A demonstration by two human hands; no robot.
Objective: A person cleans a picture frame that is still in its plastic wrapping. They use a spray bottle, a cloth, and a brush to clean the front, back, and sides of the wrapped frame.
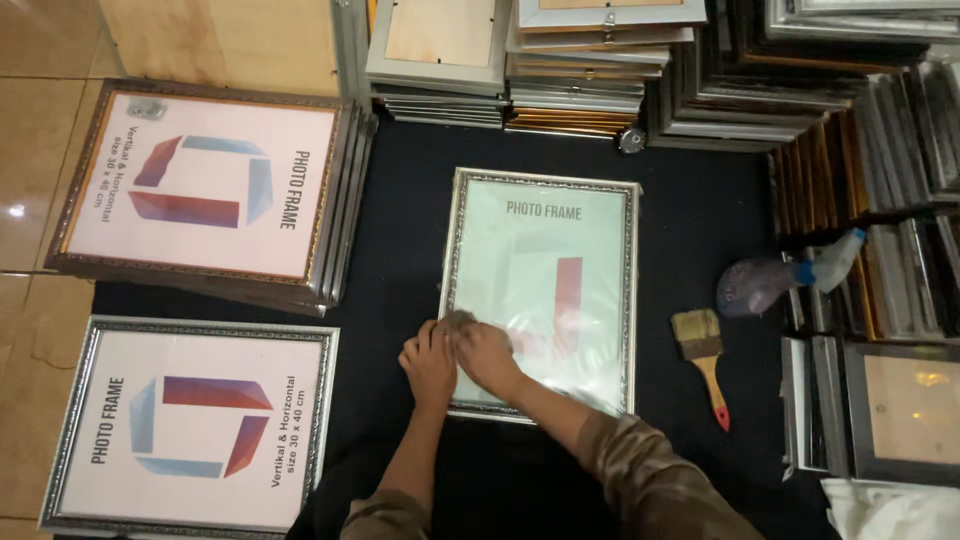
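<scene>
A silver-edged photo frame (545,240) with a pale green insert lies flat on a black mat (400,200). Both my hands sit at its lower left corner, close together. My left hand (428,362) is curled over the frame's left edge. My right hand (488,356) presses on the glass just inside that edge. A small greyish cloth wad (458,320) shows at the fingertips, mostly under my right hand's fingers.
A paint brush (704,358) with a red-tipped handle and a tipped spray bottle (775,282) lie right of the frame. Framed stacks stand at upper left (200,190) and lower left (190,425). More frame piles (600,70) line the back and right. White cloth (890,510) at bottom right.
</scene>
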